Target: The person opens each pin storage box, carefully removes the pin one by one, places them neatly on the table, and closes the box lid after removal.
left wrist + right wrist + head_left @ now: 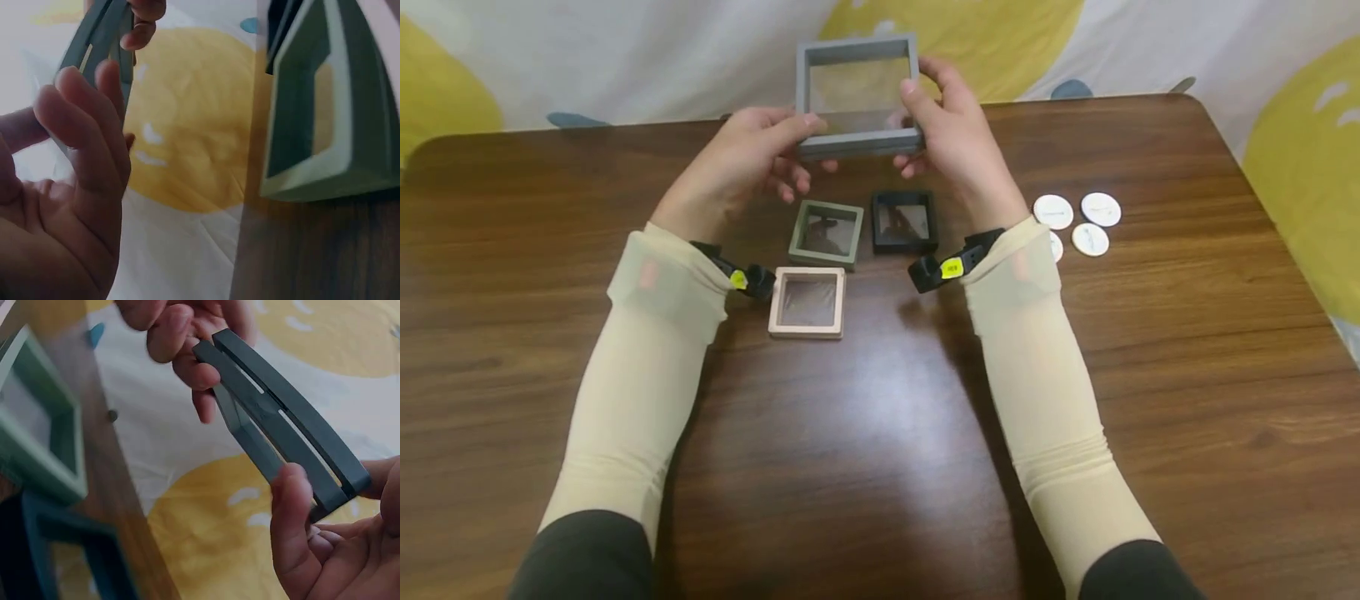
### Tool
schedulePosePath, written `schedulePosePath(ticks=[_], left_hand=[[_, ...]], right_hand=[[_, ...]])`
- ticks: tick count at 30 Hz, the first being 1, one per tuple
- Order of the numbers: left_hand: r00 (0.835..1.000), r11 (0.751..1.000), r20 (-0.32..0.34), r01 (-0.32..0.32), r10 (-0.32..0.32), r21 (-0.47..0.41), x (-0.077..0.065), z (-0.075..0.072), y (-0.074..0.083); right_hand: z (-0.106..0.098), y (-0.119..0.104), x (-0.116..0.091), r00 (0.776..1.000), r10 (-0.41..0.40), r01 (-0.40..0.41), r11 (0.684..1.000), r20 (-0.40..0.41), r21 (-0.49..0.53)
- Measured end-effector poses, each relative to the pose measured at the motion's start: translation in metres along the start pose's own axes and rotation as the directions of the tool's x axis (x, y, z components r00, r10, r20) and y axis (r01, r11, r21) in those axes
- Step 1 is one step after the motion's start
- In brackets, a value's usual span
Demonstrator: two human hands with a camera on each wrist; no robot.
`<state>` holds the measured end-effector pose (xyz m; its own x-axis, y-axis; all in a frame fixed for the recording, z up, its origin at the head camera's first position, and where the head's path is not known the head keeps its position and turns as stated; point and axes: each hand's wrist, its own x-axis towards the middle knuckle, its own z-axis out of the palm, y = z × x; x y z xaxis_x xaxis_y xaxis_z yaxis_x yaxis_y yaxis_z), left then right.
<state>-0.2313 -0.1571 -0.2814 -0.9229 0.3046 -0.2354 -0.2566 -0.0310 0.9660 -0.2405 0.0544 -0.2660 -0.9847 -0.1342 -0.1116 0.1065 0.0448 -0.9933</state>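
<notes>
A grey square display frame (857, 140) with a clear film window is held up near the table's far edge. My left hand (752, 154) grips its lower left corner, thumb on the front. The right hand (958, 133) holds its right side, thumb on the face and fingers behind. In the right wrist view, narrow gaps run between the two halves of the frame (306, 415) along one edge. Below the hands lie a green frame (822, 255), a black frame (904, 247) and a pale pink frame (806, 331).
Several white round discs (1053, 212) lie to the right of my right wrist, one partly hidden by the sleeve. A white cloth (647, 58) with yellow shapes hangs behind the brown wooden table (1210, 375).
</notes>
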Motion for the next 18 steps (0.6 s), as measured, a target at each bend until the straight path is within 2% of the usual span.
schedulePosePath(ticks=[5, 10, 11, 13, 15, 18], left_hand=[[0.994, 0.99, -0.076, 0.086, -0.078, 0.11, 0.007, -0.009, -0.004], [0.983, 0.96, -0.131, 0.158, -0.13, 0.231, 0.015, -0.023, -0.012], [0.98, 0.956, -0.134, 0.176, -0.148, 0.236, 0.016, -0.026, -0.015], [0.974, 0.945, -0.141, 0.21, -0.179, 0.25, 0.019, -0.031, -0.019], [0.968, 0.936, -0.148, 0.234, -0.201, 0.261, 0.02, -0.035, -0.023], [0.964, 0.918, -0.148, 0.256, -0.219, 0.303, 0.022, -0.037, -0.027]], right_hand=[[0.002, 0.006, 0.005, 0.996, 0.084, -0.08, 0.977, 0.011, -0.196], [-0.003, 0.009, 0.003, 0.994, 0.103, -0.086, 0.918, 0.023, -0.388], [-0.004, 0.009, 0.001, 0.994, 0.105, -0.08, 0.893, 0.031, -0.442], [-0.007, 0.009, -0.002, 0.992, 0.111, -0.054, 0.824, 0.067, -0.564], [-0.006, 0.008, -0.008, 0.985, 0.111, 0.009, 0.73, 0.132, -0.683], [0.003, 0.009, -0.02, 0.963, 0.074, 0.172, 0.566, 0.257, -0.807]])
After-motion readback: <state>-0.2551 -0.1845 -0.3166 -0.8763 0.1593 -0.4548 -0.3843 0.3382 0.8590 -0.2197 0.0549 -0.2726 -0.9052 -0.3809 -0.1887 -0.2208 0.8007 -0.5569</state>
